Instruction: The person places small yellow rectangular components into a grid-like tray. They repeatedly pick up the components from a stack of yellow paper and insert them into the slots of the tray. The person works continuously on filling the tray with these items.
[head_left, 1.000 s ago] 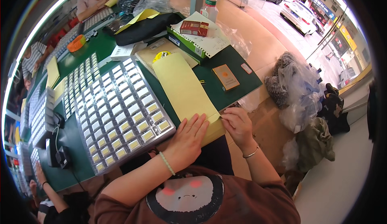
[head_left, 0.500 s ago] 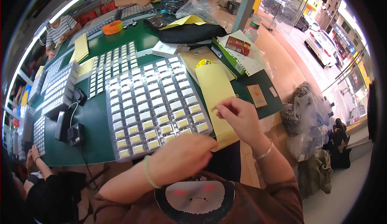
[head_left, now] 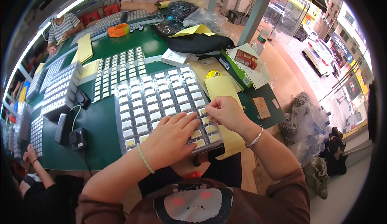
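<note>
So the left hand (head_left: 171,137) is lying flat on the near right corner of a clear compartment tray (head_left: 161,103), fingers (head_left: 186,121) spread apart and pressing down on the cells, not gripping anything. There's a pale green bead bracelet (head_left: 144,158) on that wrist. The right hand (head_left: 226,112) sits just right of it at the tray's right edge, fingers pinched together on something tiny. Can't make out what it is, it's mostly hidden behind the fingertips. Silver bangle (head_left: 255,138) on that wrist.

The tray sits in the middle of the frame on the green worktop (head_left: 100,131), packed with rows of small white pieces, and the few cells in the row nearest the hands look yellowish. A yellow backing sheet (head_left: 221,89) lies just right of the tray, partly tucked under the right hand, with a yellow tape roll (head_left: 213,74) touching its top edge.

Above the tray there's a second grid tray (head_left: 117,70), and more stacked trays (head_left: 60,89) at the left. A black adapter with cable (head_left: 77,138) is at lower left of the worktop. Upper right has a green-edged box (head_left: 242,64) with a small red carton on top, and a black bag (head_left: 197,42) above center. Other people sit along the top edge of the frame, well apart from the hands.
</note>
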Demonstrator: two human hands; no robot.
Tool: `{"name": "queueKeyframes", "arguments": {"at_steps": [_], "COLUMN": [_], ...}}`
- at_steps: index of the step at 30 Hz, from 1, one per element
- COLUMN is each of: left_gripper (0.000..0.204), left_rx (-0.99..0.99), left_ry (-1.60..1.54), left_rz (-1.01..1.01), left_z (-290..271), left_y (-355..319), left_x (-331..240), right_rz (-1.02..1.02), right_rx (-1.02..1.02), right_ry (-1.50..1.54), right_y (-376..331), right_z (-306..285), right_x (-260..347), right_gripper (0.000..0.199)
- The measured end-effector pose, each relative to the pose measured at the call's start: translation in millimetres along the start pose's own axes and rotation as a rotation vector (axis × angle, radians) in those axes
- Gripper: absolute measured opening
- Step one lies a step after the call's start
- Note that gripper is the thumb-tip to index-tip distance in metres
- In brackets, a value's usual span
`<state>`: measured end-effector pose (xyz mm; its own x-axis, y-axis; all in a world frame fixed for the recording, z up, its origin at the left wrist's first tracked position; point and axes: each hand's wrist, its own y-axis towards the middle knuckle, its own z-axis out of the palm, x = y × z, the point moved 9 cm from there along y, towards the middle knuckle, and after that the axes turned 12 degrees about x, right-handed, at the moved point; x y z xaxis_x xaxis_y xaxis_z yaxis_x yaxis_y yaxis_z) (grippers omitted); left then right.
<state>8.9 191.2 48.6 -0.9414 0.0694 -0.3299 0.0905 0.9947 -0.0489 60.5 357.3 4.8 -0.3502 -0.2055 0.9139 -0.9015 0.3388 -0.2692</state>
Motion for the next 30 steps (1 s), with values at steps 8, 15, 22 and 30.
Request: {"name": "queueKeyframes", "arguments": {"at_steps": [8, 15, 22, 30], "left_gripper": [0.061, 0.06, 0.059, 0.058], "left_rx": [0.105, 0.067, 0.063, 0.059], "left_ry": [-0.002, 0.003, -0.023, -0.02], "left_rz": [0.081, 0.113, 0.112, 0.119], "left_z": [-5, -3, -6, -5], "left_y": [8, 7, 8, 9], "left_x": [9, 12, 12, 13], "right_rz": [-0.002, -0.027, -0.002, 0.004], "right_rx": [-0.072, -0.133, -0.131, -0.138], "right_ry": [-0.039, -0.062, -0.077, -0.108], "right_y": [-2, -3, -2, -4], "right_z": [-2, -2, -4, -4], "right_x": [2, -2, -1, 1], "right_gripper": [0.022, 0.022, 0.02, 0.024]}}
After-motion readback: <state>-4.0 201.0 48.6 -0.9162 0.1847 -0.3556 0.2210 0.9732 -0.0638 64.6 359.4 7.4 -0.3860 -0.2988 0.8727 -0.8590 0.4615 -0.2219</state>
